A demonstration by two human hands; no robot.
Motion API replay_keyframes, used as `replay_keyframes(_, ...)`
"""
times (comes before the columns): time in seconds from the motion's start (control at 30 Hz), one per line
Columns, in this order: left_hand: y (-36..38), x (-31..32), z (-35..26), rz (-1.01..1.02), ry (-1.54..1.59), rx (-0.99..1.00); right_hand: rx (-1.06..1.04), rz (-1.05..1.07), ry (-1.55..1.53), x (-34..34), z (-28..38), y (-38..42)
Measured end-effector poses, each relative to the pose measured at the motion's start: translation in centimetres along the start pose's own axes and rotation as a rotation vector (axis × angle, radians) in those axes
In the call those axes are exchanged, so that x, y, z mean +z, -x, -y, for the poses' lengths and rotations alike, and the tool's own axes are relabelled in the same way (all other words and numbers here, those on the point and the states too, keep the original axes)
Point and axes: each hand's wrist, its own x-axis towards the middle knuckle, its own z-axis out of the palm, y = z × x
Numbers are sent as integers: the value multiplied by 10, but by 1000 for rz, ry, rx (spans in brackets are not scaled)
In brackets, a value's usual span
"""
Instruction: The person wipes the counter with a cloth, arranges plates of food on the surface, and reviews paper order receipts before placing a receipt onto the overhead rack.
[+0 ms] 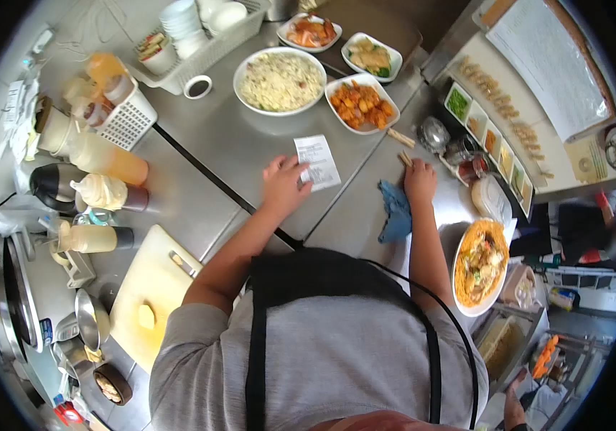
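Observation:
On the steel counter my left hand (284, 185) rests at the lower left edge of a printed paper slip (317, 162), fingers apart. My right hand (420, 179) is closed around a short wooden piece (406, 158), perhaps chopsticks or tongs, beside a crumpled blue cloth (394, 212). Beyond the slip stand a large white bowl of pale grated topping (281, 80) and a square bowl of orange-red food (360, 105). Two more dishes, one with reddish food (311, 31) and one with greens (371, 56), sit behind. A small cup of dark sauce (198, 87) is at the left.
Sauce bottles (103, 158) and a white basket (132, 118) line the left. A cutting board (151, 287) lies at lower left. To the right are a garnish tray (491, 140), glass jars (434, 134) and an oval plate of food (482, 264). Another person's arm (514, 406) shows at lower right.

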Motion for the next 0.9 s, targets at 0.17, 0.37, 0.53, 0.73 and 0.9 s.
replay_keyframes(0.17, -3, -1, -9, 5, 11, -21, 62, -47, -69, -5, 7, 7)
replay_keyframes(0.37, -8, 14, 16, 74, 65, 122, -105, -241, -212, 9, -6, 7)
replay_keyframes(0.53, -121, -117, 12, -89, -151, 122, 36, -119, -205, -10, 4, 12)
replay_keyframes(0.73, -281, -353, -33, -803, -449, 338, 17, -133, -228, 0, -3, 10)
replay_keyframes(0.9, -336, -478, -63, -1143, -490, 306, 47, -116, -235, -6, 2, 10)
